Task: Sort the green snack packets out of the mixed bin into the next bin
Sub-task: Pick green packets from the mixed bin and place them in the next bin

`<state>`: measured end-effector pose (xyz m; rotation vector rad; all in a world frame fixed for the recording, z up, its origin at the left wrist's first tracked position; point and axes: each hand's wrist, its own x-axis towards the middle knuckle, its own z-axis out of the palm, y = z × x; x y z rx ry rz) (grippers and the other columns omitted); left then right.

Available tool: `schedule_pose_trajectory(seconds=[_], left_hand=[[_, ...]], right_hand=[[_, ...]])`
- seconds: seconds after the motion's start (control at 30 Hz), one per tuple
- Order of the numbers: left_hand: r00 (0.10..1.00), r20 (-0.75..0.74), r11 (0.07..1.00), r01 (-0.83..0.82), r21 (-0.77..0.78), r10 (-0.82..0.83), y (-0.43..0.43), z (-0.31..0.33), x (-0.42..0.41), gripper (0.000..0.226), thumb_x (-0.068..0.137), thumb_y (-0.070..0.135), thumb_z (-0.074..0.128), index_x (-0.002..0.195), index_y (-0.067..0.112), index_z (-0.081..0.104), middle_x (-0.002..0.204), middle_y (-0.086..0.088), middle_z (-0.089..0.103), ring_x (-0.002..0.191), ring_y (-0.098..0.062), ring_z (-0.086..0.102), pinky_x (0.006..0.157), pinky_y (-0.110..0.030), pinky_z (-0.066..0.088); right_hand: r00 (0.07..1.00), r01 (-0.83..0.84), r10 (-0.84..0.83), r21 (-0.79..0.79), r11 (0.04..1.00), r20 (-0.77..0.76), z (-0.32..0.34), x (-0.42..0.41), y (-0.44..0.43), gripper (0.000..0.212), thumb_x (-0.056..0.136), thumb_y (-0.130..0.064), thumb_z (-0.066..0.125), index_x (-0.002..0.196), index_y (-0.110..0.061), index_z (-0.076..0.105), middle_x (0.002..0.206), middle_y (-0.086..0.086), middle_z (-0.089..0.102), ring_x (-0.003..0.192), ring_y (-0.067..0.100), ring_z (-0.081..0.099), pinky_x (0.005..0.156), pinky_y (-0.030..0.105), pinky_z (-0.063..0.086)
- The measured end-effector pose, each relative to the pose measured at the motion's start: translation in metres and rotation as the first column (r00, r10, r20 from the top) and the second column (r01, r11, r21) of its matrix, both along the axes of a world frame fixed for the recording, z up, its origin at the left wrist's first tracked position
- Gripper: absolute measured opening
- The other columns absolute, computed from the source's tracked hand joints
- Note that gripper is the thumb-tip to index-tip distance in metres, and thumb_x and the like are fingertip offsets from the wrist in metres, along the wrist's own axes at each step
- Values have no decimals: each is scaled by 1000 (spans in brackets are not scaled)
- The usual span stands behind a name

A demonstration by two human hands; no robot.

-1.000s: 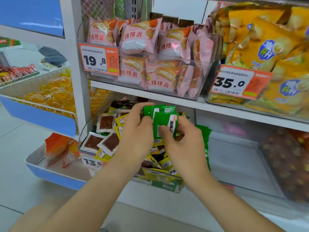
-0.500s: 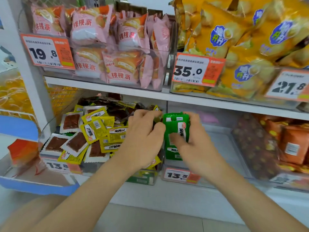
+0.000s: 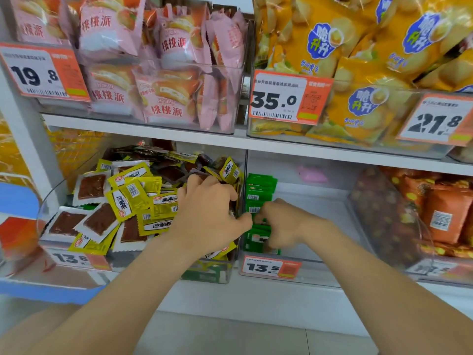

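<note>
the green packets (image 3: 259, 188) lay in 1 overlapped row along the left wall of the next bin (image 3: 322, 270), long axis running front to back, just right of the divider. the right hand (image 3: 286, 224) was nearer, curled fingers pinching into that row; the left hand (image 3: 207, 216) curled over the mixed bin (image 3: 51, 208), its hold impossible to tell. 2 hands, 2 bins; the row was too tight to count, and a stray green pack (image 3: 202, 275) showed low at the mixed bin's front
</note>
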<state>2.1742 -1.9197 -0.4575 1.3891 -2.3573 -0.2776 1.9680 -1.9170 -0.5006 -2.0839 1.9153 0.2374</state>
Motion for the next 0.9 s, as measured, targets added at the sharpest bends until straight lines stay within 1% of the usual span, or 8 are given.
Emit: schedule_pose_trajectory(seconds=[0.13, 0.27, 0.37, 0.5, 0.57, 0.67, 0.77, 0.9], left_hand=[[997, -67, 997, 49, 53, -45, -1, 3, 0, 19, 78, 55, 71, 79, 38, 64, 103, 13, 56, 108, -23, 35, 86, -40, 29], [993, -112, 992, 60, 111, -48, -1, 7, -1, 17, 76, 47, 74, 73, 32, 67, 97, 13, 57, 108, -25, 38, 92, -43, 33], [992, -115, 990, 72, 120, -58, -2, 8, -1, 19, 76, 46, 75, 72, 29, 68, 94, 14, 58, 107, -26, 38, 91, -43, 34], [992, -111, 992, 67, 105, -56, -3, 8, -2, 20, 75, 46, 75, 74, 27, 70, 94, 13, 59, 107, -25, 39, 86, -41, 30], [992, -109, 992, 72, 99, -62, -3, 8, -3, 19, 76, 45, 75, 74, 27, 70, 95, 13, 59, 107, -25, 38, 86, -40, 29], [992, -113, 994, 71, 83, -62, -2, 7, -2, 18, 77, 44, 74, 74, 26, 70, 92, 14, 58, 107, -26, 39, 86, -40, 28], [992, -111, 994, 72, 77, -63, -2, 6, -1, 17, 78, 44, 73, 74, 27, 71, 91, 14, 57, 107, -27, 40, 86, -42, 30], [993, -105, 995, 69, 77, -61, 0, 6, 0, 17, 80, 44, 72, 74, 29, 69, 92, 13, 55, 108, -27, 40, 87, -41, 29]], right_hand=[[995, 15, -34, -189, 982, -97, -13, -1, -17, 31, 71, -27, 82, 96, -17, 65, 83, 3, 60, 79, 29, 64, 61, 36, 58], [976, -27, -43, -315, 949, -212, -18, -1, -22, 45, 78, -26, 76, 120, -23, 58, 104, 7, 62, 90, 35, 66, 66, 38, 57], [977, 43, -115, -362, 931, -181, -28, -1, -21, 70, 82, -27, 80, 139, -22, 39, 129, 12, 39, 109, 38, 55, 71, 43, 55], [963, 226, -256, -272, 935, -79, -32, 1, -20, 104, 91, -31, 77, 162, -26, 2, 149, 19, 25, 117, 44, 55, 84, 52, 56], [959, 258, -276, -199, 945, -64, -33, 5, -19, 104, 98, -32, 69, 164, -27, -11, 158, 23, 16, 122, 45, 54, 91, 52, 54], [952, 297, -300, -66, 953, -53, -37, 14, -13, 102, 102, -35, 55, 158, -32, -31, 161, 22, 5, 136, 47, 39, 105, 55, 46], [949, 312, -314, -86, 946, -17, -31, 15, -12, 101, 102, -40, 53, 159, -26, -29, 157, 23, 13, 132, 46, 45, 103, 51, 48], [942, 329, -314, -143, 934, 115, -29, 10, -14, 96, 102, -19, 57, 164, -18, -16, 153, 28, 27, 118, 45, 59, 97, 45, 51]])
